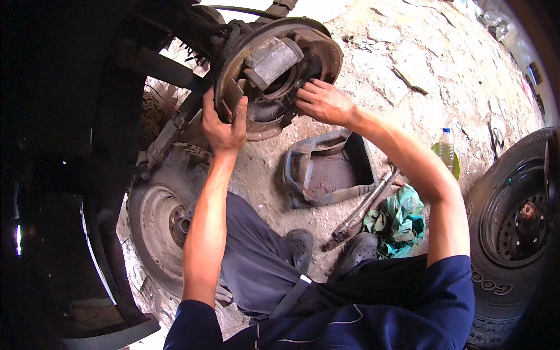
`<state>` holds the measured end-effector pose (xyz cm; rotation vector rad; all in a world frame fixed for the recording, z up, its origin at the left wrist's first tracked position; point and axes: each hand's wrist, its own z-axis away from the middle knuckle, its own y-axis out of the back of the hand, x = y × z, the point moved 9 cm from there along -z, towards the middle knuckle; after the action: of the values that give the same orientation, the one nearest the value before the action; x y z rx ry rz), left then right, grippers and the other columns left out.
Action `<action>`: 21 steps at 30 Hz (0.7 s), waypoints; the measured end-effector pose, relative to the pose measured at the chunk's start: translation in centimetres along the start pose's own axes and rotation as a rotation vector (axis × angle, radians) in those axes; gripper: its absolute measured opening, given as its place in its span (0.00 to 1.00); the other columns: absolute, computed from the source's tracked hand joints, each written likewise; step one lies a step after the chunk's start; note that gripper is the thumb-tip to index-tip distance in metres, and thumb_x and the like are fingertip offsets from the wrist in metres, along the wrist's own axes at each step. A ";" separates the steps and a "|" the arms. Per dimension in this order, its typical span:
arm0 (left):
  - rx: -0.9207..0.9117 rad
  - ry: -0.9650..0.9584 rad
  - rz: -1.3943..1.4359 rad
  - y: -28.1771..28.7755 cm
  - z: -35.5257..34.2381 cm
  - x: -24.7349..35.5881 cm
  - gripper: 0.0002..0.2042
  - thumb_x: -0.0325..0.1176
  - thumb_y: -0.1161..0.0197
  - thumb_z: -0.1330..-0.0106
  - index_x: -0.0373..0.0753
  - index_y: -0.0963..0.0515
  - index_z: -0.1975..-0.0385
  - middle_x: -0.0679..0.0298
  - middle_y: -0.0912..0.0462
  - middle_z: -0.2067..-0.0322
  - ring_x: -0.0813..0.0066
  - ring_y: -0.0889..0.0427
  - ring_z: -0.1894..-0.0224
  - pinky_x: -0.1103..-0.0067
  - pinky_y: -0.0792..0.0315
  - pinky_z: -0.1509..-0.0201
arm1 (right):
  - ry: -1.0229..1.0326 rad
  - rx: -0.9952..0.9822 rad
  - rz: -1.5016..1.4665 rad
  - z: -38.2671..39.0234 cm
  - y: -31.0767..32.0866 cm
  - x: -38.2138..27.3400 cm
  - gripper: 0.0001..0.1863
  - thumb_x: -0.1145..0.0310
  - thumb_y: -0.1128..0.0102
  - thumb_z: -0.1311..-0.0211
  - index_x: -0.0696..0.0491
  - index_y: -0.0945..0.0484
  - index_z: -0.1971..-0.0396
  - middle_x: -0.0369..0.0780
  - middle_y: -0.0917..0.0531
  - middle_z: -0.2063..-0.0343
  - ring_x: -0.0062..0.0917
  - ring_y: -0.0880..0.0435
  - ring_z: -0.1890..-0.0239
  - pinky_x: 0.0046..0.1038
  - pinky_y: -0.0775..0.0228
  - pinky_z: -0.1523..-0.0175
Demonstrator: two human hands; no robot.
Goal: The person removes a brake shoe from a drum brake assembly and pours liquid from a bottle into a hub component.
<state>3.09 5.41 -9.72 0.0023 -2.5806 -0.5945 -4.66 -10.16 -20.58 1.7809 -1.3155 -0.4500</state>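
Head view: veh. body [52, 192] fills the far L, v. dark, detail hard to make out; metal bar [166, 69] runs from it toward the brake assy. Wheel w/ tyre [160, 224] below that on the L, partly hidden by L forearm & trouser leg [248, 251]. Blk cut-open container [373, 185] w/ brownish dirt inside sits on the rough ground [373, 70] under the assy; R forearm crosses abv its upper R corner. Long metal tool [368, 201] lies at a slant just R of the container, green cloth [402, 213] crumpled beside it, nr the shoes [300, 248]. Clear bottle [446, 149] w/ blue cap stands further R, past the forearm; spare tyre [513, 204] at far R. Brake assy [269, 109], round & rusty, is up top centre, tilted, w/ grey metal cyl. [273, 62] on its face, abv & btwn the hands. L hand [224, 131] is at its lower L rim: thumb on near side, other fingers round the outer edge, partly hidden, clamped on the rim. R hand [324, 104] is at the lower R part, fingers curled close tog. against the dark inner area; tips hidden, can't tell if they're pinching anything.
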 end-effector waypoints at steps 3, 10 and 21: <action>0.011 -0.015 0.010 0.0 0.1 -0.2 0.24 0.44 0.37 0.35 0.28 0.28 0.49 0.53 0.19 0.58 0.65 0.21 0.57 0.73 0.29 0.50 | -0.055 -0.011 -0.080 0.6 0.3 0.0 0.15 0.65 0.41 0.46 0.53 0.23 0.59 0.37 0.26 0.63 0.28 0.26 0.55 0.31 0.31 0.48; 0.017 -0.052 0.024 -0.4 0.2 -0.2 0.23 0.44 0.38 0.34 0.28 0.28 0.51 0.56 0.20 0.61 0.68 0.22 0.60 0.75 0.29 0.53 | -0.080 -0.049 -0.163 -0.9 -0.9 0.0 0.08 0.69 0.46 0.44 0.54 0.27 0.65 0.39 0.26 0.63 0.32 0.25 0.56 0.32 0.30 0.49; 0.015 -0.037 -0.004 -0.4 0.1 0.3 0.23 0.45 0.40 0.33 0.29 0.28 0.51 0.56 0.20 0.60 0.70 0.22 0.59 0.76 0.30 0.52 | -0.068 0.020 -0.060 -0.7 -1.0 -0.9 0.07 0.67 0.46 0.46 0.51 0.26 0.67 0.36 0.27 0.66 0.26 0.25 0.58 0.29 0.31 0.53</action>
<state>2.74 5.06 -9.79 0.0014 -2.6215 -0.5820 -3.96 -8.94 -21.19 1.8399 -1.3200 -0.5358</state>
